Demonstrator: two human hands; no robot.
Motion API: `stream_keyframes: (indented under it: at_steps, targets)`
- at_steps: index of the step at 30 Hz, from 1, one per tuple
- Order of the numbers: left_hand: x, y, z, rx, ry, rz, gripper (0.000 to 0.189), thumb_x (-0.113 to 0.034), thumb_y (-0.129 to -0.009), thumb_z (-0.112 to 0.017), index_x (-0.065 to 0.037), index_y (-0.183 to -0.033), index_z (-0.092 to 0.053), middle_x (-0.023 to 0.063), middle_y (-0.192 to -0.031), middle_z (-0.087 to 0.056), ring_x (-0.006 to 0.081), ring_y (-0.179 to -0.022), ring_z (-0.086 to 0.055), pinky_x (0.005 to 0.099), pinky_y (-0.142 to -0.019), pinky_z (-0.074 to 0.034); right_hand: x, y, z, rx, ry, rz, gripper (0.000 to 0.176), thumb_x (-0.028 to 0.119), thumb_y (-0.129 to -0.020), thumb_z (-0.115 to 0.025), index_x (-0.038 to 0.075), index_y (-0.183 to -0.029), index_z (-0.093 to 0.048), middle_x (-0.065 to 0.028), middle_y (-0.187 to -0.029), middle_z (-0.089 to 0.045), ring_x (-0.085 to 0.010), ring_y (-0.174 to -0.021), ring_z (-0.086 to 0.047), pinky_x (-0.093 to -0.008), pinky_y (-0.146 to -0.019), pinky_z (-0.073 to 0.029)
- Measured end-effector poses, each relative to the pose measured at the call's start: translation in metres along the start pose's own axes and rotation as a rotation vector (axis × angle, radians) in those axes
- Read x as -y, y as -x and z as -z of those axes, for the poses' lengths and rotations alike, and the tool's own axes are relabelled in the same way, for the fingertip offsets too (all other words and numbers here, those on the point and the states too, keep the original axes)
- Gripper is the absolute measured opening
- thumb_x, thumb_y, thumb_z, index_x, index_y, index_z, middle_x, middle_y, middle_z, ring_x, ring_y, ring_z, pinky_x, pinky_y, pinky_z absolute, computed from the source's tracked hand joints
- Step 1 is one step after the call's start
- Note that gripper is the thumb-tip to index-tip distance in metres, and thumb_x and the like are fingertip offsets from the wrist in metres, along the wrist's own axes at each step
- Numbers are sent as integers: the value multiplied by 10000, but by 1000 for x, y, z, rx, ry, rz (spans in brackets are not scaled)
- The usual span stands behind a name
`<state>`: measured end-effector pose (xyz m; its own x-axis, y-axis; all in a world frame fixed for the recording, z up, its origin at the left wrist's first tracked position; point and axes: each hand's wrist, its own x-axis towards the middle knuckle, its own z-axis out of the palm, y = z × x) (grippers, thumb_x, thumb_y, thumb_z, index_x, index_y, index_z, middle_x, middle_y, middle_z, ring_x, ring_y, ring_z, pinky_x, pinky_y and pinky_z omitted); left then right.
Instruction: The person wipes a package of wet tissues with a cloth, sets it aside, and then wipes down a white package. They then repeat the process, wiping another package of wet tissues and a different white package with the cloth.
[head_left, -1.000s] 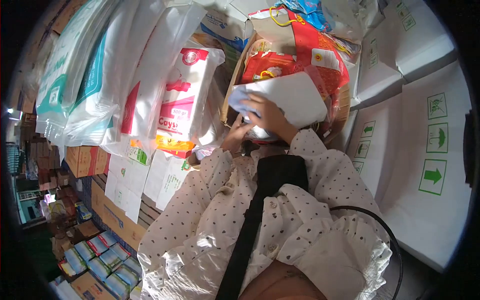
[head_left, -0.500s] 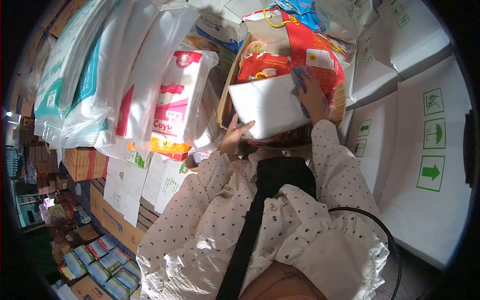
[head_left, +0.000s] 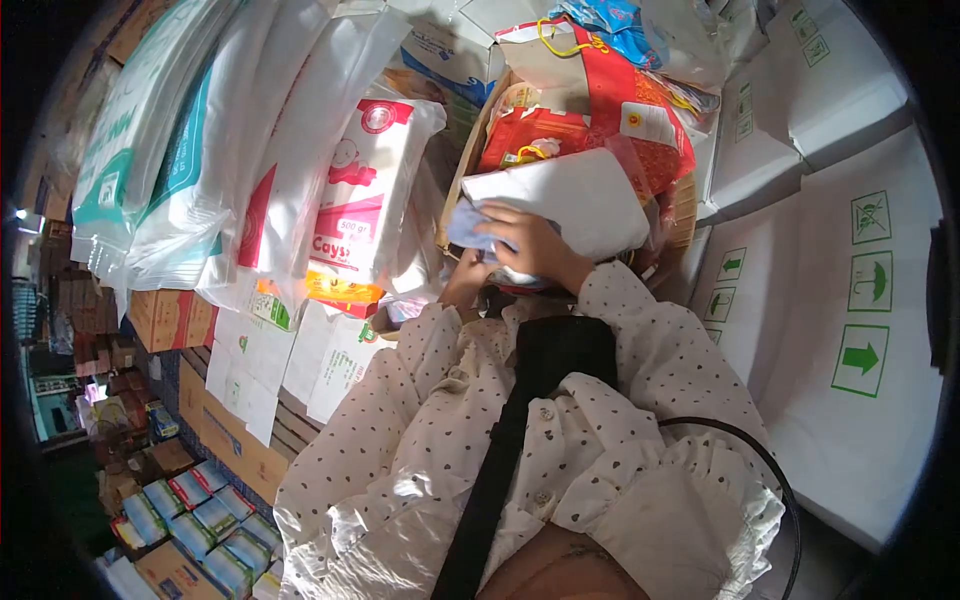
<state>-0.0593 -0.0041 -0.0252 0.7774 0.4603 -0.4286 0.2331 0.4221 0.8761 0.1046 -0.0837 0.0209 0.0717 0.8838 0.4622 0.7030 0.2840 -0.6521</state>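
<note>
A white, plastic-wrapped rectangular package [head_left: 585, 190] lies tilted over an open cardboard box [head_left: 684, 210]. My right hand [head_left: 535, 243] is closed on a crumpled grey-blue cloth [head_left: 466, 224] and presses it against the package's near left corner. Just below the cloth, my left hand [head_left: 466, 280] grips the package's near left edge; its fingers are partly hidden by the cloth and my right hand. Behind the package, red packs [head_left: 540, 130] with yellow handles sit in the box.
Large plastic-wrapped packs [head_left: 150, 170] stand at the left, beside a pink and white pack [head_left: 365, 190]. White cartons [head_left: 800, 290] with green symbols line the right side. A blue bag [head_left: 605, 25] lies at the back. Several small boxes [head_left: 205, 520] are stacked low at the left.
My right hand has moved with the cloth from the package's far right corner across to its near left corner. My left hand stays at the left edge, now partly covered.
</note>
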Motion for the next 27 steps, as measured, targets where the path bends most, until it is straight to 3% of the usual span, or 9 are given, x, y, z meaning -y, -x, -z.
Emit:
stream_keyframes:
  at_steps: [5,11,13,14,16,17,22,25,27]
  targets:
    - [-26,8,-16,68,139,-33,891,-169,-759,-809,-47,-1488,-311,109,-1218,-597,209,-1082,-590,330,-927,-462,-8,51,45,7,108,-156,442,97,-766,-639,112,-1208,-647,-147,-1321,-582,-307,-1242,-552,-390,-1019,-468]
    - [-27,-4,-23,92,87,-157,991,-2,-738,-786,-47,-1537,-199,126,-1405,-468,234,-1253,-502,363,-1054,-404,-60,55,86,-187,283,-323,440,79,-754,-644,71,-1194,-651,-146,-1274,-628,-349,-1163,-601,-395,-999,-479]
    - [-57,1,-35,44,-24,-438,994,37,-698,-793,-12,-1517,-232,129,-1416,-474,216,-1254,-512,328,-1050,-401,-38,29,103,-360,185,-467,433,55,-768,-637,39,-1200,-658,-143,-1197,-673,-293,-1117,-634,-358,-976,-478]
    - [-76,8,-43,41,-24,-440,994,37,-698,-793,-12,-1517,-232,129,-1416,-474,216,-1254,-512,328,-1050,-401,-41,23,104,-358,184,-465,433,55,-768,-637,39,-1200,-658,-143,-1197,-673,-293,-1117,-634,-358,-976,-478]
    - [-120,25,-59,-33,-197,-531,988,46,-725,-767,2,-1536,-204,136,-1464,-435,194,-1290,-477,312,-1056,-391,-47,11,106,-659,120,-452,445,33,-798,-612,53,-1242,-644,-153,-1181,-667,-268,-1059,-646,-339,-930,-490]
    - [-135,29,-66,-102,-299,-655,909,27,-768,-752,2,-1528,-255,149,-1453,-465,181,-1255,-510,307,-1034,-413,-32,0,113,-660,120,-448,445,33,-798,-612,53,-1242,-644,-153,-1181,-667,-268,-1059,-646,-339,-930,-490]
    - [-162,36,-70,-71,-266,-608,728,8,-840,-716,53,-1472,-357,150,-1390,-535,159,-1192,-536,296,-1024,-426,54,-47,146,-898,-168,-230,434,-34,-836,-531,7,-1255,-634,-64,-1113,-666,-109,-978,-605,-251,-866,-483]
    - [-164,35,-71,-121,-416,-640,628,-36,-879,-692,64,-1434,-415,133,-1365,-560,137,-1221,-513,275,-1019,-415,69,-51,149,-876,-160,-219,428,-33,-830,-531,-5,-1243,-638,-62,-1120,-672,-125,-978,-615,-263,-870,-488]
    - [-169,35,-73,-206,-527,-605,520,-88,-920,-657,5,-1405,-496,115,-1221,-657,97,-1037,-584,262,-883,-472,73,-51,148,-863,-130,-196,423,-38,-824,-529,1,-1228,-647,-67,-1123,-677,-123,-982,-615,-266,-866,-490]
